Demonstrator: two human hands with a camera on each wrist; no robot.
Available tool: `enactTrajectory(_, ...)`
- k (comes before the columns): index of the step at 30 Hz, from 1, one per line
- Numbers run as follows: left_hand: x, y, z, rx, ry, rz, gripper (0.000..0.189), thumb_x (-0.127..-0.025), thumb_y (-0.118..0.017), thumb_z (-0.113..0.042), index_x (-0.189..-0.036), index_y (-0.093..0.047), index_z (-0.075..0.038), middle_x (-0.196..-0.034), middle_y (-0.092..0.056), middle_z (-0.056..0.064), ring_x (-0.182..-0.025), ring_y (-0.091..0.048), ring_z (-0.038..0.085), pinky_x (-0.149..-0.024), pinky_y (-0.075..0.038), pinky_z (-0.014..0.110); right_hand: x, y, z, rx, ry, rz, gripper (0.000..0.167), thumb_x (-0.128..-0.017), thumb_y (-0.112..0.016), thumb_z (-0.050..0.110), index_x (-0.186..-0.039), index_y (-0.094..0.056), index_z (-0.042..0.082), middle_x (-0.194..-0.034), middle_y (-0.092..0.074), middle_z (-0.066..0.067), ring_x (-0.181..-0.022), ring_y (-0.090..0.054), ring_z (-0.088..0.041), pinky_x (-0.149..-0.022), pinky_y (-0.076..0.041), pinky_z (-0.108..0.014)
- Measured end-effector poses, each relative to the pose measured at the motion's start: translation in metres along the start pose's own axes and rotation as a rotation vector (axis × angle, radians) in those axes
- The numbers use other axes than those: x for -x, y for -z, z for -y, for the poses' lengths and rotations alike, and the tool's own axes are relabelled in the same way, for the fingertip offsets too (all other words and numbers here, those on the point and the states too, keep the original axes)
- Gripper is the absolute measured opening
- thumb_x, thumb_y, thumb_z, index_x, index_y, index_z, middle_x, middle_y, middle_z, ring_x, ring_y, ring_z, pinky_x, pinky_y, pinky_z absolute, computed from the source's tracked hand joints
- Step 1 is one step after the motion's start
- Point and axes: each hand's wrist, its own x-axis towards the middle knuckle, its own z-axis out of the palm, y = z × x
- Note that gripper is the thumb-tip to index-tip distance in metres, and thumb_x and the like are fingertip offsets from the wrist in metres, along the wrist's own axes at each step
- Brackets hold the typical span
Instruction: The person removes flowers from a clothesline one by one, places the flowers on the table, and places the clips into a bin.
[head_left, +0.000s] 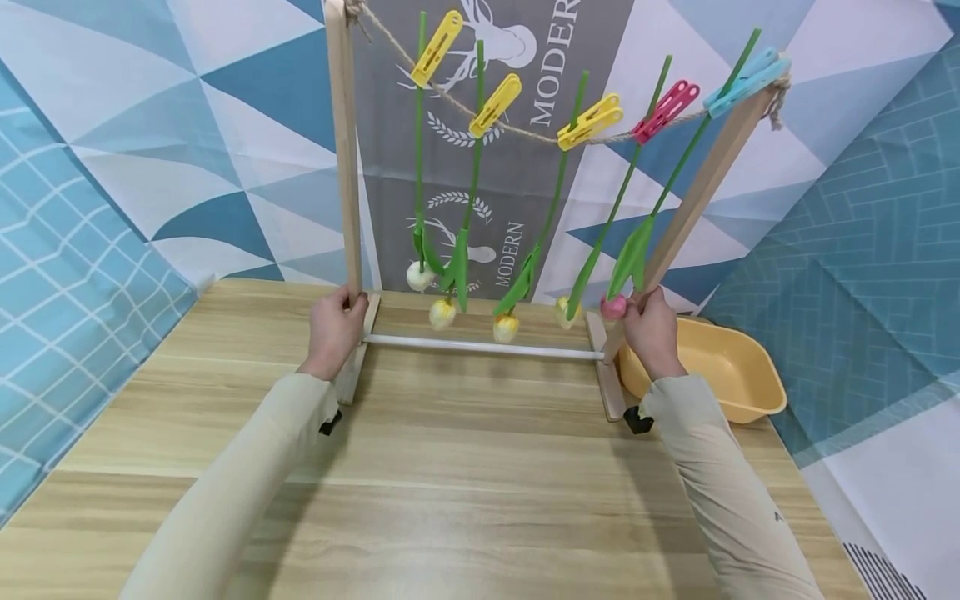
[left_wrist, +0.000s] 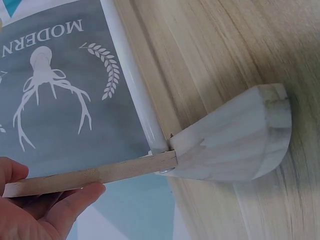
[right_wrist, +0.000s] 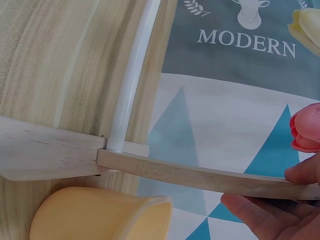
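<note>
My left hand (head_left: 335, 327) grips the left post (head_left: 345, 150) of a wooden rack low down, thumb and fingers on opposite sides. On the right post (head_left: 708, 187), my right hand (head_left: 655, 333) has a similar hold just above the base. A white rod (head_left: 487, 346) joins the posts near the wooden feet (left_wrist: 235, 135). Twine (head_left: 528, 133) sags between the post tops. Yellow clothespins (head_left: 496, 106), a red clothespin (head_left: 666, 112) and a blue clothespin (head_left: 747, 82) hold several artificial tulips head down. The pink tulip (head_left: 612, 307) hangs beside my right hand; white and yellow blooms (head_left: 442, 313) hang further left.
A yellow plastic basin (head_left: 738, 367) stands on the wood-grain table (head_left: 465, 500) beside the right foot, partly behind my right hand. Patterned cloth (head_left: 285, 125) rises close behind the rack. Blue grid-patterned cloth (head_left: 67, 275) borders the table's left side.
</note>
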Motion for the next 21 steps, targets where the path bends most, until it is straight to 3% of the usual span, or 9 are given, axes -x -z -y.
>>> enactTrajectory(6, 0.0012, -0.0008, 0.0004, 0.007, 0.003, -0.011, 0.031, -0.096, -0.046, -0.018, -0.073, -0.056, 0.0, -0.095, -0.069, 0.021, -0.073, -0.057, 0.025, -0.064, -0.043, 0.027, -0.0001, -0.001, -0.0028, 0.015, 0.003, -0.006, 0.042, -0.098, -0.042, 0.021, -0.131, -0.036, -0.005, -0.12, -0.054, -0.028, -0.107, -0.059, -0.039, -0.082, -0.052, -0.048)
enactTrajectory(13, 0.0003, -0.0015, 0.0, 0.026, 0.01, -0.026, 0.029, -0.095, -0.047, -0.018, -0.074, -0.056, 0.001, -0.098, -0.068, 0.022, -0.087, -0.062, 0.03, -0.074, -0.047, 0.036, 0.0, 0.0012, -0.0009, 0.034, 0.022, -0.025, 0.04, -0.098, -0.041, 0.022, -0.127, -0.039, -0.006, -0.111, -0.057, -0.028, -0.099, -0.061, -0.037, -0.069, -0.05, -0.037)
enactTrajectory(21, 0.0031, -0.0028, 0.004, 0.082, 0.052, -0.011, 0.028, -0.096, -0.049, -0.023, -0.091, -0.063, 0.0, -0.104, -0.068, 0.02, -0.1, -0.063, 0.03, -0.078, -0.049, 0.039, 0.0014, -0.0003, -0.0049, -0.006, -0.008, -0.007, 0.041, -0.098, -0.042, 0.023, -0.13, -0.039, -0.004, -0.115, -0.056, -0.027, -0.103, -0.059, -0.037, -0.078, -0.051, -0.042)
